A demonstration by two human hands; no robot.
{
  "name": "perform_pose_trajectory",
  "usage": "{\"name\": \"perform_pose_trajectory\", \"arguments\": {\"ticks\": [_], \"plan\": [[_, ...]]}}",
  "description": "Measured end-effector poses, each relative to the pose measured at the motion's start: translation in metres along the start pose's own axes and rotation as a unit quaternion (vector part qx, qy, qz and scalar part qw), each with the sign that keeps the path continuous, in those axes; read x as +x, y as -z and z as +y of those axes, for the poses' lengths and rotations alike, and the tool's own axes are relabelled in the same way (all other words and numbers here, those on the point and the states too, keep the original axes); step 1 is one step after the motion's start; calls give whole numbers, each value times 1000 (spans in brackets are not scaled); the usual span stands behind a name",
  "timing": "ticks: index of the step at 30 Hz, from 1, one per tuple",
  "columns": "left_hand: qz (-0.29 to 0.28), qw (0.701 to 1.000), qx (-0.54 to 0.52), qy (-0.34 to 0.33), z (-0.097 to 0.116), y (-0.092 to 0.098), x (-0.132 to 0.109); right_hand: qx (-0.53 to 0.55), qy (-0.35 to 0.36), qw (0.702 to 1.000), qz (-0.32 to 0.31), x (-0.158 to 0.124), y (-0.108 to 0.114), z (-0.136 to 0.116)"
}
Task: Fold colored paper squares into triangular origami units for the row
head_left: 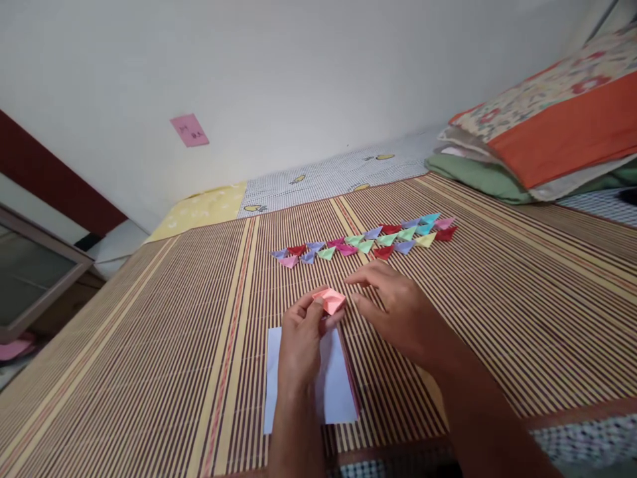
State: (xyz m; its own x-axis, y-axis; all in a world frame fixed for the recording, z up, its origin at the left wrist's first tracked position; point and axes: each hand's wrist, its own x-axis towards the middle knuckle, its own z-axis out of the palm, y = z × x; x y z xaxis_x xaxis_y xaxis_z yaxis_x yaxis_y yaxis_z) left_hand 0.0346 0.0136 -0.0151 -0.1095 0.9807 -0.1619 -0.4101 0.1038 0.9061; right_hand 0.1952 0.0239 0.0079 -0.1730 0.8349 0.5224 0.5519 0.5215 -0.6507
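Note:
A small folded piece of salmon-pink paper (332,301) is pinched between the thumb and fingers of my left hand (302,332). Just to its right hovers my right hand (398,305), thumb and fingers apart, with nothing between them and not touching the paper. Under my left hand and wrist lies a stack of pale lilac paper sheets (338,385), partly covered by the arm; a pink edge shows along its right side. Beyond both hands, several small folded paper pieces (365,246) in red, pink, green, blue and yellow lie in slanting rows.
A striped bamboo mat (189,318) covers the bed. Patterned cloth (323,176) and a yellow cloth (204,211) border it along the wall. Folded bedding with an orange band (567,133) is piled at the far right. A pink note (190,130) is on the wall.

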Motion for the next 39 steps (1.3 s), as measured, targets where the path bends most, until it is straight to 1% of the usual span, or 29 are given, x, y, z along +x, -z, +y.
{"name": "perform_pose_trajectory", "arguments": {"ticks": [2,4,6,10,12,17,19,21,23,24,25,28,31,34,37,39], "plan": [[17,1000,-20,3,0,-1,0,13,-40,999,11,0,0,2],[29,999,-32,-3,0,-3,-1,25,-80,996,2,-1,-4,-1],[31,999,-33,-12,-1,-5,-2,26,-103,994,-4,-1,-12,-6],[23,999,-20,-19,-1,-8,-4,-5,-107,994,-3,0,-24,-10],[21,999,-17,-16,-1,-8,-4,-31,-105,994,-4,-1,-27,-9],[11,1000,14,-11,-3,-7,-4,-134,-92,987,12,-3,-29,-7],[16,999,35,-12,-5,-6,-3,-156,-91,984,1,-4,-29,-8],[3,999,53,-4,-5,-5,-2,-173,-99,980,-24,-3,-28,-7],[-43,995,88,8,-3,-2,-2,-200,-125,970,-54,-1,-23,-3],[-65,992,111,8,-1,0,-2,-217,-145,963,-67,0,-18,0],[-74,989,130,-2,1,2,-2,-232,-164,956,-69,2,-13,6],[-67,979,187,-35,8,10,-1,-270,-205,939,-62,11,7,27],[-55,980,186,-49,11,15,1,-302,-227,923,-78,30,17,53],[-48,980,185,-52,13,19,1,-319,-227,913,-117,59,12,78],[-47,982,176,-44,16,21,1,-331,-227,903,-154,86,-2,98],[-43,984,166,-43,20,21,0,-340,-227,897,-168,98,-11,109]]}}
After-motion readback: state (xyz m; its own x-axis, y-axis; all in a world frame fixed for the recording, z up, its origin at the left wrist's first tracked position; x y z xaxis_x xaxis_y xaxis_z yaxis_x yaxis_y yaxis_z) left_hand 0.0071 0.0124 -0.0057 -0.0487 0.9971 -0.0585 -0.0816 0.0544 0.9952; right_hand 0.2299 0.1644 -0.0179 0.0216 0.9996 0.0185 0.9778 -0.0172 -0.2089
